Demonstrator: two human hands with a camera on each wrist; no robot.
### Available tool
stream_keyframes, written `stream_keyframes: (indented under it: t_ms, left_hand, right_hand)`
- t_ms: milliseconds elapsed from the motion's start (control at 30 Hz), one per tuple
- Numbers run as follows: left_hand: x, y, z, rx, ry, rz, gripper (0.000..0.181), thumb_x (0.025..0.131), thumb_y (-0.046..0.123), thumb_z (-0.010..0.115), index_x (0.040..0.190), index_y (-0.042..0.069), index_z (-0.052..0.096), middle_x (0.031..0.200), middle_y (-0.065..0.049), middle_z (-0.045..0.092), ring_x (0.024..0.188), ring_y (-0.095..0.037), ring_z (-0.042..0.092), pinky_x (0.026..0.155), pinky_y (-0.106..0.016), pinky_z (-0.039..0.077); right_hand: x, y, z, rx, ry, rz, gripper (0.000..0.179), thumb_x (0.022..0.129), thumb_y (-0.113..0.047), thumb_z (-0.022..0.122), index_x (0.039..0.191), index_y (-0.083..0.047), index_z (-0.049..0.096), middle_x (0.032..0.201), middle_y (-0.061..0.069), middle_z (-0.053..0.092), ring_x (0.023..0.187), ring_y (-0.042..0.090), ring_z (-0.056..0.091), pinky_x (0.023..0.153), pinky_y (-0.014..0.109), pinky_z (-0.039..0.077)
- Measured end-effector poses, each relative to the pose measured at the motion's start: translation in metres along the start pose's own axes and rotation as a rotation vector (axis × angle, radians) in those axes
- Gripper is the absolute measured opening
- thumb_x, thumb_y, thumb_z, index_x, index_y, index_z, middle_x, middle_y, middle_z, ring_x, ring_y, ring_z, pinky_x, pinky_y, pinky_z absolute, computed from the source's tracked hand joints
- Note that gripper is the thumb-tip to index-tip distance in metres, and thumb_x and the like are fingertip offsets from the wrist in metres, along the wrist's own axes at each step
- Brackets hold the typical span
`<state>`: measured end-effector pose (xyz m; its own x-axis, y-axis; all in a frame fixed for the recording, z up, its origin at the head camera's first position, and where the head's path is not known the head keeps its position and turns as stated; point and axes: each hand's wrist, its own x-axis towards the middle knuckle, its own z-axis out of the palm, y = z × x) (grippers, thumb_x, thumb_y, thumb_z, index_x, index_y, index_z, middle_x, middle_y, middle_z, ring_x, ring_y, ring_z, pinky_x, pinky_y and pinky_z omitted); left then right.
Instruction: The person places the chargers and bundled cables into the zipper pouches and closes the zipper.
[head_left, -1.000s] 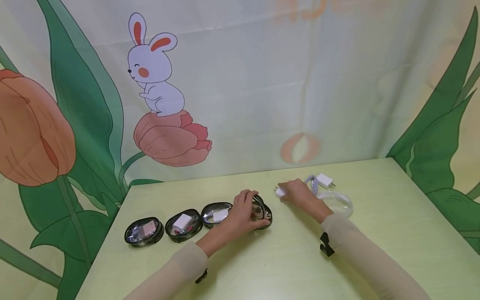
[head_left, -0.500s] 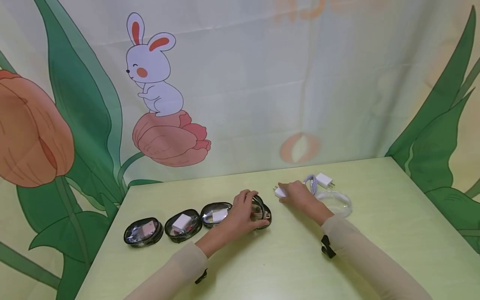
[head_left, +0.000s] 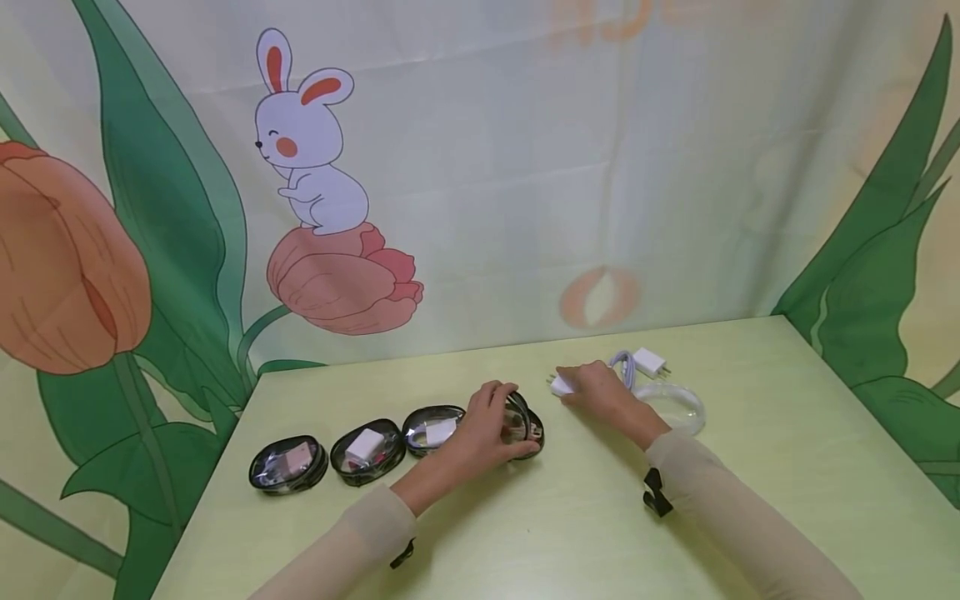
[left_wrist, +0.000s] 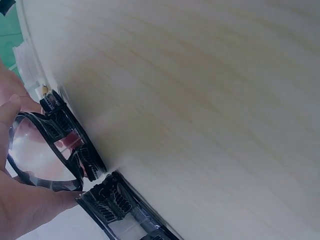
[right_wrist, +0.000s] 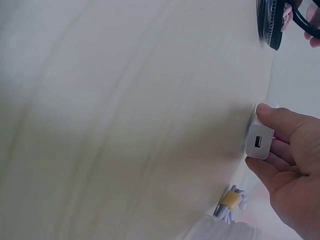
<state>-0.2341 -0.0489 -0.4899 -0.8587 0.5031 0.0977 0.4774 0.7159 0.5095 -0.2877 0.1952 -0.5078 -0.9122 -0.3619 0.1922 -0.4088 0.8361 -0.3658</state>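
My left hand holds up the flap of a clear oval zip pouch with black trim; the pouch stands unzipped at the right end of a row, with something pinkish inside. In the head view the hand covers part of it. To its right, my right hand pinches a white USB charger between thumb and fingers, low over the table. The charger's USB port faces the right wrist camera, while its prongs point left in the head view.
Three more clear pouches with black trim, the left, middle and right, hold chargers. Behind the right hand lie a coiled lilac cable, another white charger and a clear ring-shaped item. A printed curtain hangs behind the table.
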Motion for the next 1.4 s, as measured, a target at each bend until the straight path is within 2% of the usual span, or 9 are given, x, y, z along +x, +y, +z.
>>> stream_keyframes:
  t_ms: [200,333,533,700,867,1100,1400]
  left_hand:
    - [-0.001,-0.001,-0.001,-0.002,-0.010,-0.014,0.094,0.085,0.047,0.081,0.156,0.009,0.032,0.155,-0.018,0.031,0.143,-0.035,0.034,0.113,-0.049,0.039]
    - [-0.001,-0.003,0.000,0.008,-0.005,0.004,0.096,0.087,0.048,0.079,0.159,0.012,0.029,0.154,-0.016,0.032,0.141,-0.033,0.035,0.112,-0.047,0.040]
    - [-0.001,-0.002,-0.001,0.009,-0.006,0.004,0.095,0.087,0.049,0.079,0.158,0.010,0.030,0.156,-0.017,0.031,0.143,-0.034,0.034,0.112,-0.048,0.039]
    - [-0.001,-0.003,-0.001,0.000,-0.004,-0.006,0.093,0.087,0.048,0.079,0.157,0.009,0.032,0.157,-0.017,0.030,0.144,-0.034,0.032,0.114,-0.048,0.038]
    - [-0.001,-0.003,-0.001,-0.005,-0.002,-0.003,0.093,0.087,0.049,0.079,0.156,0.008,0.033,0.156,-0.017,0.030,0.144,-0.034,0.032,0.113,-0.048,0.038]
    - [0.000,-0.004,0.000,-0.003,-0.007,0.000,0.093,0.087,0.049,0.079,0.156,0.008,0.032,0.157,-0.019,0.030,0.145,-0.035,0.031,0.114,-0.048,0.038]
    - [0.000,-0.004,-0.001,-0.010,-0.013,-0.007,0.092,0.087,0.047,0.079,0.156,0.008,0.032,0.157,-0.018,0.029,0.144,-0.034,0.032,0.113,-0.048,0.038]
  right_hand:
    - [0.003,0.001,-0.004,-0.024,-0.010,-0.018,0.051,0.086,-0.013,0.082,0.131,0.003,0.065,0.119,0.022,0.071,0.095,0.034,0.071,0.079,0.042,0.056]
    - [0.003,-0.001,-0.008,-0.063,-0.019,-0.025,0.050,0.086,-0.013,0.082,0.130,0.004,0.066,0.119,0.023,0.070,0.096,0.038,0.071,0.082,0.044,0.057]
    - [0.004,-0.003,-0.010,-0.087,-0.013,-0.040,0.046,0.086,-0.014,0.082,0.126,0.004,0.068,0.117,0.022,0.072,0.095,0.037,0.071,0.081,0.044,0.056]
    - [0.004,-0.006,-0.012,-0.058,-0.005,-0.057,0.044,0.087,-0.015,0.081,0.125,0.004,0.069,0.111,0.020,0.074,0.094,0.035,0.071,0.081,0.044,0.056]
    - [0.003,-0.010,-0.015,-0.012,-0.024,-0.050,0.043,0.091,-0.015,0.076,0.129,0.004,0.067,0.114,0.022,0.072,0.099,0.035,0.071,0.083,0.045,0.056]
    - [0.002,-0.009,-0.013,0.009,-0.015,-0.085,0.044,0.094,-0.014,0.074,0.132,0.005,0.064,0.116,0.023,0.071,0.091,0.028,0.072,0.074,0.040,0.055]
    - [0.000,-0.018,-0.015,0.072,-0.002,-0.114,0.043,0.093,-0.011,0.074,0.132,0.004,0.064,0.128,0.021,0.066,0.111,0.037,0.068,0.091,0.045,0.056]
